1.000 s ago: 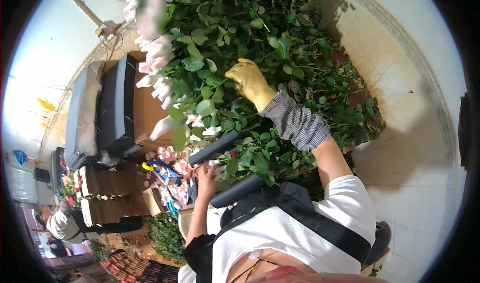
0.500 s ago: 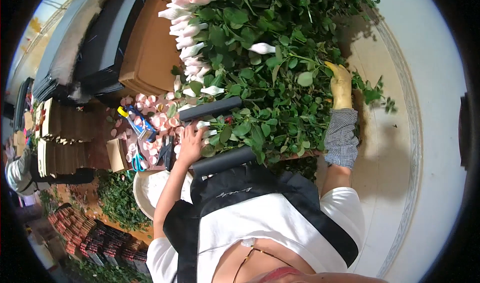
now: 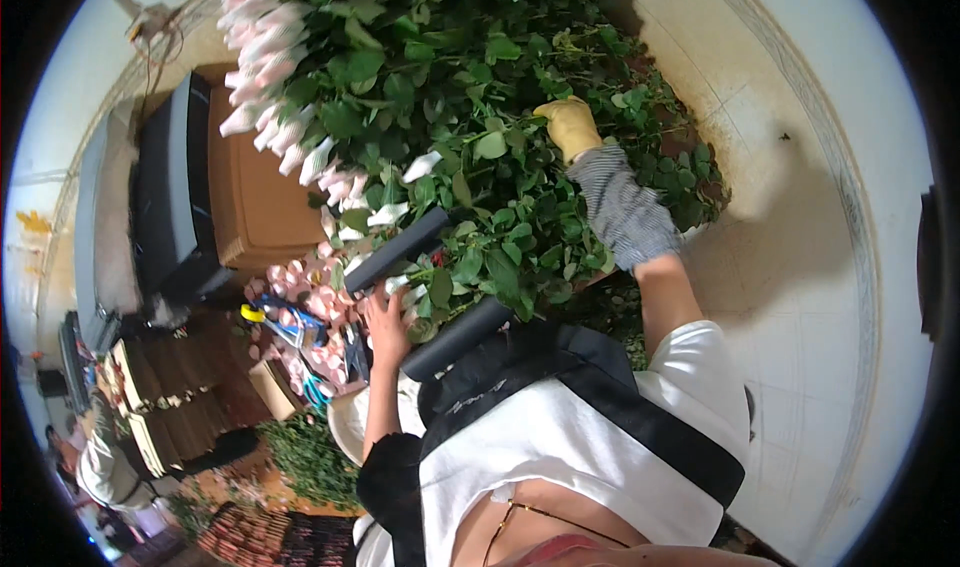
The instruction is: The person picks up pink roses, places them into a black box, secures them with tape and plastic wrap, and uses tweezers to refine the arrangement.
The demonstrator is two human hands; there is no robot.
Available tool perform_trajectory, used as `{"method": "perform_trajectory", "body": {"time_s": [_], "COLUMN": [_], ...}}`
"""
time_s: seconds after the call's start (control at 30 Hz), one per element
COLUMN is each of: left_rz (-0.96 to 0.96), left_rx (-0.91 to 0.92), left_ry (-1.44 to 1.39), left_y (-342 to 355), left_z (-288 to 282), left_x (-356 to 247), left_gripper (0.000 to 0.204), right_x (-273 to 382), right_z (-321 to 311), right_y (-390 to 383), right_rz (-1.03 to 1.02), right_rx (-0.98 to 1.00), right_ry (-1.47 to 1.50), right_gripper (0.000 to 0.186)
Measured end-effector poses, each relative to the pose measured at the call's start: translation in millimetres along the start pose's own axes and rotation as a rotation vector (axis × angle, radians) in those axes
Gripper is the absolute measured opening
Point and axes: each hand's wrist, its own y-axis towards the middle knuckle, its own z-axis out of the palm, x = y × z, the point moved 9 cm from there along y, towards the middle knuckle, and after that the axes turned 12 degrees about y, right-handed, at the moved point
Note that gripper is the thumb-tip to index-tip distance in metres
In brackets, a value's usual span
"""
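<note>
My left hand [image 3: 387,329] rests at the edge of a black padded bar [image 3: 400,252], fingers stretched out beside a white-netted rose bud [image 3: 396,285]. A second black padded bar [image 3: 455,339] lies nearer my apron, with leafy rose stems between the two. Further right, my right hand [image 3: 570,129], in a yellow glove, closes among the leaves on a rose stem [image 3: 490,145]. That stem appears to end in a white-netted bud [image 3: 422,167] on its left. Leaves hide part of the grip. A large heap of roses [image 3: 430,77] with netted heads fills the far side.
Pink petals [image 3: 292,279] are scattered left of my left hand, with teal-handled scissors [image 3: 316,392] and a yellow-and-blue tool [image 3: 270,317]. A cardboard box [image 3: 245,192] and black sheets [image 3: 160,197] stand far left. A white bin [image 3: 348,422] is beside my left forearm. Another person [image 3: 105,467] is at the left.
My right hand has moved left over the heap, and the netted rose has shifted left with it. My left hand stays by the black bar. The whole view has turned and shifted.
</note>
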Motion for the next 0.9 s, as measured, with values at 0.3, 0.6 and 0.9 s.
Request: {"method": "perform_trajectory", "body": {"time_s": [0.3,0.6,0.9], "left_rz": [-0.03,-0.024,-0.005], "left_rx": [0.076,0.012,-0.103], "left_ry": [-0.003,0.021,0.003], "left_y": [-1,-8,-4], "left_z": [5,3,-9], "left_x": [9,8,4], "left_gripper": [0.067,0.068,0.049], "right_x": [-53,88,137], "right_z": [50,-130,81], "right_y": [21,-67,-153], "right_rz": [0.208,-0.409,-0.249], "right_rx": [-0.071,-0.188,0.408], "right_ry": [-0.03,0.08,-0.273], "right_gripper": [0.04,0.056,0.03]}}
